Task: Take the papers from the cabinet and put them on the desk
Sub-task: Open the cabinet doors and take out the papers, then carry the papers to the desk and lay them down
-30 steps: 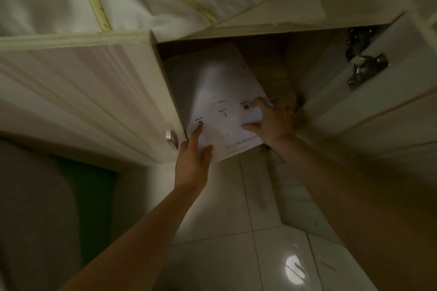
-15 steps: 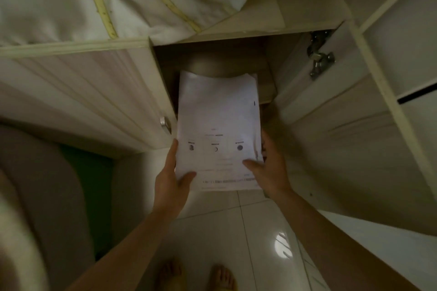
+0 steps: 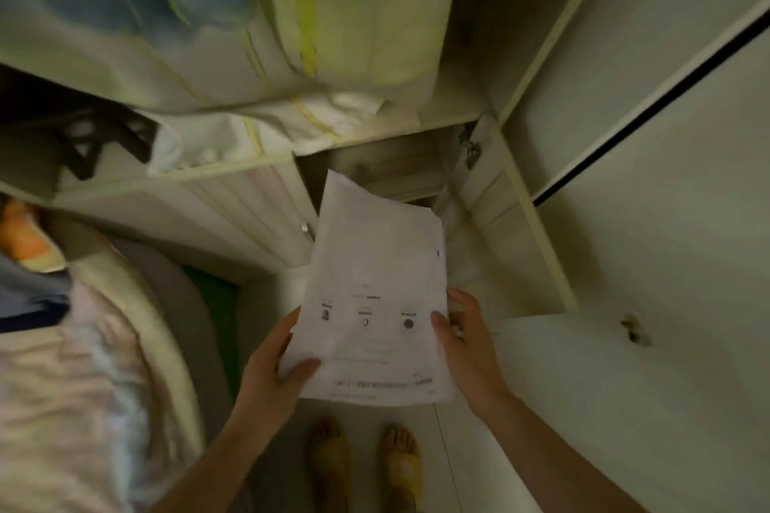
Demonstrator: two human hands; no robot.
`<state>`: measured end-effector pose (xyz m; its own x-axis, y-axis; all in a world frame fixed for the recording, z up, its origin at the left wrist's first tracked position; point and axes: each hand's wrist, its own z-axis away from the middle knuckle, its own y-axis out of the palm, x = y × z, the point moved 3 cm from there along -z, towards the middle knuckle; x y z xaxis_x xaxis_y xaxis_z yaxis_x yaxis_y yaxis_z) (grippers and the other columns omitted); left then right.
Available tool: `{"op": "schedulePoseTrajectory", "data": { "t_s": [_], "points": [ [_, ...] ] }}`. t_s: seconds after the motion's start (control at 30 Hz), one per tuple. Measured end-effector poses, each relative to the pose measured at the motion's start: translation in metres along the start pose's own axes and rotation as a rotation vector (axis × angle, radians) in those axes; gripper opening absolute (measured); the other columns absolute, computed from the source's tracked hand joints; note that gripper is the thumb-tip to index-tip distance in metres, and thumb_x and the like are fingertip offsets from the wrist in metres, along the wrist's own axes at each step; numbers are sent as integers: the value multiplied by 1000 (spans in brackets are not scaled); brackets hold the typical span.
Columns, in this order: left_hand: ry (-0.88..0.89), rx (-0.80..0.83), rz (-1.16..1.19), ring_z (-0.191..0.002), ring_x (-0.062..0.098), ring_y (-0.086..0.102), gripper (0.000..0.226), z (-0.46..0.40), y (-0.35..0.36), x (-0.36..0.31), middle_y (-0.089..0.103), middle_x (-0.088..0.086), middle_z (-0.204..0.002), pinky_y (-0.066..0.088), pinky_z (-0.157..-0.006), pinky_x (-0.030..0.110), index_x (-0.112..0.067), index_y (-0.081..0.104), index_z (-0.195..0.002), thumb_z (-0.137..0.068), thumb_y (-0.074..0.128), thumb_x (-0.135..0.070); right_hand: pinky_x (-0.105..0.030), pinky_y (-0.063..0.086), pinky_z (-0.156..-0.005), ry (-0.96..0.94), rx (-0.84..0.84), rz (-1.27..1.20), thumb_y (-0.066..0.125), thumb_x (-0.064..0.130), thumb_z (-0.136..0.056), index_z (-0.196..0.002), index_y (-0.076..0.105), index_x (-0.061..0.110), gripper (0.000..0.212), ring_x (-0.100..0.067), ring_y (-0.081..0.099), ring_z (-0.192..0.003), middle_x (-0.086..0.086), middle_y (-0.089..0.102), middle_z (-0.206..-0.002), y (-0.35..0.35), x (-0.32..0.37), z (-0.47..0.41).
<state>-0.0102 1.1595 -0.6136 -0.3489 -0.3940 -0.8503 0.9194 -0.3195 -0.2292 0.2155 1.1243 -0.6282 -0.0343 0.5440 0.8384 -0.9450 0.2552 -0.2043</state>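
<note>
A stack of white printed papers (image 3: 377,275) hangs in front of me, clear of the open low cabinet (image 3: 387,167). My left hand (image 3: 273,371) grips its lower left corner, thumb on top. My right hand (image 3: 468,339) holds the right edge, thumb on the top sheet. The cabinet compartment behind the papers looks dark, and I cannot see what is left inside. No desk is in view.
The cabinet's door (image 3: 496,196) stands open to the right, and the closed left door (image 3: 233,212) has a small knob. White fabric bags (image 3: 266,54) sit above. A bed with bedding (image 3: 75,367) is at the left. My bare feet (image 3: 362,462) stand on tiled floor.
Both hands have drawn the papers out of the cabinet and toward me. My view has risen and pulled back, so the bed, my feet and the shelves above now show.
</note>
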Motion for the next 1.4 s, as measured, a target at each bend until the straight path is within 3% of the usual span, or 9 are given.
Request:
{"op": "schedulePoseTrajectory", "data": {
  "t_s": [0.13, 0.27, 0.57, 0.7, 0.77, 0.87, 0.97, 1.17, 1.4],
  "points": [
    [14, -14, -7, -84, -13, 62, 48, 61, -16, -53, 63, -15, -96, 51, -60, 6, -28, 49, -115, -81, 61, 4, -17, 52, -76, -11, 97, -41, 48, 7, -94, -122, 27, 39, 48, -21, 59, -109, -9, 57, -123, -18, 52, 54],
    [76, 9, -67, -96, 16, 65, 45, 116, -31, -108, 64, -13, -102, 60, -68, 28, -32, 49, -118, -76, 64, -20, -45, 52, -93, -74, 121, -7, 49, 6, -92, -109, 23, 67, 69, -18, 57, -113, 0, 54, -129, -41, 107, 108],
    [264, 35, -24, -103, 8, 63, 66, 189, -44, -212, 62, -6, -117, 59, -71, 23, -37, 42, -125, -72, 74, -13, -18, 57, -69, -302, -65, -177, 44, -9, -88, -127, 32, 39, 63, -5, 63, -101, 15, 55, -117, -95, 195, 203],
    [295, 130, -22, -108, 14, 61, 78, 209, -46, -243, 61, -9, -120, 59, -80, 33, -42, 39, -129, -68, 78, -11, -36, 62, -73, -327, -133, -237, 46, -7, -88, -127, 36, 42, 63, -29, 64, -104, -6, 58, -126, -109, 211, 237],
    [304, 191, -13, -105, 12, 63, 81, 219, -49, -254, 63, -8, -118, 60, -73, 27, -40, 37, -133, -68, 77, -11, -47, 60, -77, -360, -163, -225, 48, -4, -89, -119, 39, 51, 63, -33, 64, -104, -15, 55, -129, -111, 215, 261],
    [282, 264, 76, -90, 10, 70, 72, 237, -56, -267, 68, -5, -107, 59, -60, 23, -38, 39, -131, -73, 72, -10, -39, 61, -70, -369, -207, -244, 50, 3, -91, -116, 37, 53, 58, -26, 69, -95, -12, 61, -121, -111, 220, 304],
    [244, 369, 126, -93, 21, 70, 73, 260, -57, -271, 66, -1, -112, 60, -68, 39, -42, 36, -131, -73, 71, -15, -34, 61, -65, -362, -213, -287, 51, 6, -92, -123, 33, 45, 53, -20, 71, -89, -9, 66, -113, -106, 218, 351],
    [346, 390, -28, -87, 12, 64, 65, 323, -37, -268, 60, -17, -105, 52, -55, 18, -50, 34, -128, -79, 67, -22, -40, 62, -70, -360, -342, -296, 44, 0, -93, -129, 28, 40, 57, -27, 69, -92, -16, 65, -111, -113, 192, 438],
    [488, 446, -195, -85, 4, 57, 60, 400, 5, -243, 55, -24, -100, 46, -62, 22, -48, 35, -126, -82, 65, -18, -54, 59, -73, -272, -520, -269, 52, 0, -89, -126, 28, 38, 59, -25, 71, -87, -7, 69, -106, -135, 125, 540]
  ]
}}
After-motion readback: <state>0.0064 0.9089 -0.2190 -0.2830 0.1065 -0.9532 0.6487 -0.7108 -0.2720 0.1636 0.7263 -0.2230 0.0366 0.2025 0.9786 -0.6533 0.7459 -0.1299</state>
